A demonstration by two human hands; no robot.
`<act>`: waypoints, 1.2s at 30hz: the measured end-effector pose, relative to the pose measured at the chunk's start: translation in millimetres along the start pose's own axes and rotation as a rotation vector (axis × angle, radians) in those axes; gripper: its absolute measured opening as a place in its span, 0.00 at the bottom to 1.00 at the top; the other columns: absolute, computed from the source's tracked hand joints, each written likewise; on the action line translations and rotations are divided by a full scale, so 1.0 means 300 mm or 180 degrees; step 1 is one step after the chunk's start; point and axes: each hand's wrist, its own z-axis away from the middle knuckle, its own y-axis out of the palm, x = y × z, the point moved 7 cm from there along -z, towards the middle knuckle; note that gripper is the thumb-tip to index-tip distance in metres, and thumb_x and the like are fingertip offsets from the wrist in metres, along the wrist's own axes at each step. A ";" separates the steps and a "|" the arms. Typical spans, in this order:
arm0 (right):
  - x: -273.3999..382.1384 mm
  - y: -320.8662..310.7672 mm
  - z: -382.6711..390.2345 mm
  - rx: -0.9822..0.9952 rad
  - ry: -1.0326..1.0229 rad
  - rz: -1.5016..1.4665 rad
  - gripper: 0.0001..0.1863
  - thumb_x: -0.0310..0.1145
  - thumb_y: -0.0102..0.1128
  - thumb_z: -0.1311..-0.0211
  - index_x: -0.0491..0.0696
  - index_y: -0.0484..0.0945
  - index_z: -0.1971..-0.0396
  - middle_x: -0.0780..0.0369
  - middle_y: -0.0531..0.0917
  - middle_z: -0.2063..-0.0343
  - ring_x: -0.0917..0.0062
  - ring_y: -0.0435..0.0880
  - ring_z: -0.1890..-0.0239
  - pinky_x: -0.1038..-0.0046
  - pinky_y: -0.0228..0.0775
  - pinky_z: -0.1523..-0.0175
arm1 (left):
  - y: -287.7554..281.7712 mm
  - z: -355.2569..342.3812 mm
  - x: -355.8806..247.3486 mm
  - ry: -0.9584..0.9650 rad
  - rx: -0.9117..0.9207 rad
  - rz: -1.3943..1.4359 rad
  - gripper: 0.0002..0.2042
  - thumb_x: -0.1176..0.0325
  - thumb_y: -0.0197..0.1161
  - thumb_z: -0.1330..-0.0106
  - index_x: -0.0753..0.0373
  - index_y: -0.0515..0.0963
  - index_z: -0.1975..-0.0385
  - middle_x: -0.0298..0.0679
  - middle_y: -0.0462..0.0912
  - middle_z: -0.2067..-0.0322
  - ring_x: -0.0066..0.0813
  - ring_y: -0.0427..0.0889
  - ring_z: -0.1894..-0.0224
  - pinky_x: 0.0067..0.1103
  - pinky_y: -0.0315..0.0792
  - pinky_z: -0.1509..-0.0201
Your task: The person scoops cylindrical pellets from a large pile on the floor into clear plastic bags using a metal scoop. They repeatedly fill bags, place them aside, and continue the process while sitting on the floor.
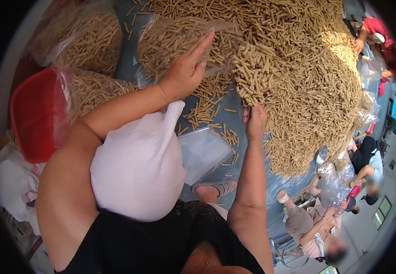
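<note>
My right hand (256,121) is closed round what looks like the dark handle of a scoop, mostly hidden under a heap of short tan sticks (252,75). My left hand (186,71) is open, with its fingers stretched out and pressed together. It is over or against a clear plastic bag (161,50) filled with the same sticks. Beside the right hand spreads a large pile of sticks (303,86). Between my arms lies a flat clear plastic bag (205,150), with loose sticks scattered around it.
Filled clear bags (91,45) and a red plastic tub (33,116) stand at left. A white cloth-covered rounded shape (138,169) sits inside my left arm. A sandalled foot (216,189) is below the flat bag. Several people (316,228) work along the right with bags.
</note>
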 end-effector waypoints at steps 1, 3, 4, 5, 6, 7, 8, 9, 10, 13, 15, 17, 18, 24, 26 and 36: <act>0.052 -0.007 0.024 0.0086 0.0088 0.0258 0.19 0.46 0.48 0.27 0.46 0.76 0.71 0.68 0.74 0.83 0.86 0.67 0.85 0.84 0.57 0.81 | -0.005 0.004 0.003 0.0043 -0.0066 -0.0070 0.36 0.80 0.51 0.40 0.54 0.55 0.28 0.45 0.69 0.37 0.37 0.75 0.56 0.25 0.72 0.53; 0.152 -0.011 0.054 0.0478 0.0249 0.0826 0.20 0.47 0.50 0.28 0.46 0.76 0.73 0.68 0.74 0.84 0.85 0.68 0.84 0.82 0.59 0.80 | -0.012 0.003 -0.002 0.0153 -0.0115 -0.0127 0.36 0.80 0.50 0.40 0.54 0.55 0.28 0.45 0.70 0.37 0.37 0.76 0.57 0.25 0.73 0.53; 0.189 -0.001 0.070 0.0654 0.0333 0.1101 0.21 0.47 0.51 0.29 0.46 0.75 0.74 0.68 0.74 0.84 0.85 0.69 0.84 0.81 0.59 0.80 | -0.008 0.003 -0.007 0.0226 -0.0086 -0.0107 0.35 0.80 0.50 0.40 0.56 0.56 0.29 0.44 0.65 0.34 0.40 0.72 0.45 0.26 0.72 0.46; 0.233 0.032 0.062 0.0787 0.0204 0.1527 0.20 0.47 0.50 0.28 0.45 0.76 0.71 0.66 0.75 0.84 0.82 0.71 0.84 0.79 0.60 0.80 | -0.007 0.005 -0.012 0.0299 -0.0057 -0.0090 0.35 0.80 0.49 0.41 0.57 0.56 0.29 0.43 0.60 0.31 0.43 0.68 0.34 0.28 0.71 0.38; 0.275 0.073 0.034 0.0899 0.0074 0.1950 0.20 0.46 0.49 0.28 0.44 0.77 0.69 0.65 0.76 0.85 0.80 0.72 0.85 0.78 0.61 0.80 | -0.005 0.007 -0.021 0.0387 -0.0084 -0.0153 0.35 0.81 0.49 0.41 0.57 0.57 0.29 0.43 0.61 0.31 0.43 0.68 0.34 0.28 0.71 0.38; 0.319 0.121 0.011 0.1021 -0.0051 0.2375 0.20 0.45 0.49 0.28 0.43 0.78 0.67 0.63 0.77 0.85 0.77 0.74 0.85 0.77 0.62 0.80 | -0.005 0.011 -0.031 0.0463 -0.0113 -0.0217 0.35 0.81 0.49 0.41 0.57 0.57 0.30 0.43 0.61 0.31 0.43 0.69 0.35 0.28 0.72 0.39; 0.403 0.199 0.006 0.0690 -0.0832 0.3140 0.19 0.44 0.49 0.29 0.42 0.78 0.65 0.58 0.80 0.82 0.69 0.78 0.81 0.72 0.67 0.77 | 0.001 0.015 -0.039 0.0546 -0.0128 -0.0270 0.35 0.81 0.49 0.41 0.57 0.58 0.30 0.43 0.62 0.31 0.43 0.69 0.35 0.28 0.72 0.39; 0.478 0.308 0.036 0.0338 -0.1649 0.3868 0.18 0.43 0.50 0.29 0.42 0.79 0.63 0.53 0.82 0.79 0.61 0.82 0.77 0.66 0.71 0.73 | -0.007 0.016 -0.038 0.0531 -0.0255 -0.0282 0.34 0.81 0.49 0.41 0.57 0.58 0.30 0.44 0.62 0.32 0.43 0.69 0.35 0.28 0.72 0.39; 0.523 0.391 0.077 0.0224 -0.1747 0.4131 0.17 0.42 0.50 0.30 0.42 0.79 0.61 0.51 0.83 0.76 0.58 0.83 0.74 0.63 0.72 0.69 | -0.015 0.017 -0.036 0.0510 -0.0386 -0.0296 0.34 0.81 0.48 0.41 0.57 0.58 0.30 0.44 0.63 0.32 0.43 0.69 0.35 0.28 0.72 0.40; 0.588 0.476 0.147 -0.0199 -0.1857 0.4504 0.17 0.42 0.51 0.30 0.44 0.79 0.56 0.49 0.84 0.70 0.53 0.83 0.67 0.57 0.73 0.62 | -0.082 -0.002 -0.023 0.0176 -0.0629 -0.0104 0.33 0.81 0.48 0.39 0.57 0.59 0.30 0.45 0.64 0.32 0.43 0.69 0.35 0.27 0.71 0.39; 0.547 0.373 0.147 -0.0544 -0.1786 0.4208 0.17 0.43 0.51 0.30 0.46 0.80 0.56 0.51 0.84 0.69 0.55 0.84 0.66 0.56 0.73 0.61 | -0.112 -0.012 -0.014 0.0103 -0.0715 -0.0010 0.33 0.81 0.49 0.38 0.56 0.59 0.30 0.43 0.64 0.32 0.34 0.70 0.49 0.23 0.70 0.49; 0.417 0.169 0.172 -0.1105 -0.1916 0.3886 0.16 0.42 0.54 0.32 0.43 0.79 0.67 0.53 0.82 0.76 0.60 0.83 0.73 0.62 0.73 0.68 | -0.093 -0.013 -0.008 0.0190 -0.0752 -0.0022 0.33 0.82 0.49 0.38 0.54 0.59 0.29 0.41 0.66 0.33 0.25 0.71 0.63 0.19 0.70 0.60; 0.296 0.037 0.178 -0.1303 -0.1694 0.3655 0.18 0.43 0.54 0.31 0.42 0.79 0.69 0.54 0.81 0.80 0.64 0.83 0.76 0.65 0.72 0.70 | -0.075 -0.013 -0.009 0.0197 -0.0743 -0.0011 0.33 0.82 0.49 0.37 0.54 0.59 0.29 0.41 0.69 0.35 0.25 0.71 0.63 0.19 0.70 0.60; -0.532 -0.387 0.492 -0.1566 0.1349 0.0112 0.27 0.56 0.47 0.29 0.43 0.80 0.67 0.65 0.73 0.86 0.82 0.67 0.89 0.79 0.56 0.85 | -0.037 0.007 0.036 -0.0263 -0.0285 0.0254 0.33 0.82 0.49 0.38 0.54 0.60 0.30 0.40 0.65 0.32 0.36 0.80 0.46 0.21 0.74 0.50; -0.606 -0.390 0.491 -0.1660 0.1453 -0.0203 0.27 0.56 0.47 0.29 0.44 0.79 0.65 0.66 0.72 0.87 0.82 0.67 0.89 0.79 0.56 0.85 | -0.040 0.006 0.033 -0.0203 -0.0331 0.0204 0.33 0.82 0.49 0.38 0.52 0.60 0.30 0.39 0.65 0.32 0.32 0.83 0.52 0.20 0.74 0.55; -0.054 -0.304 -0.388 -0.1566 0.0454 -0.0114 0.27 0.53 0.50 0.30 0.43 0.76 0.76 0.64 0.71 0.89 0.79 0.66 0.91 0.75 0.55 0.86 | 0.016 -0.004 0.021 -0.0146 -0.0227 0.0285 0.34 0.83 0.49 0.38 0.52 0.59 0.29 0.39 0.66 0.32 0.20 0.79 0.69 0.16 0.71 0.64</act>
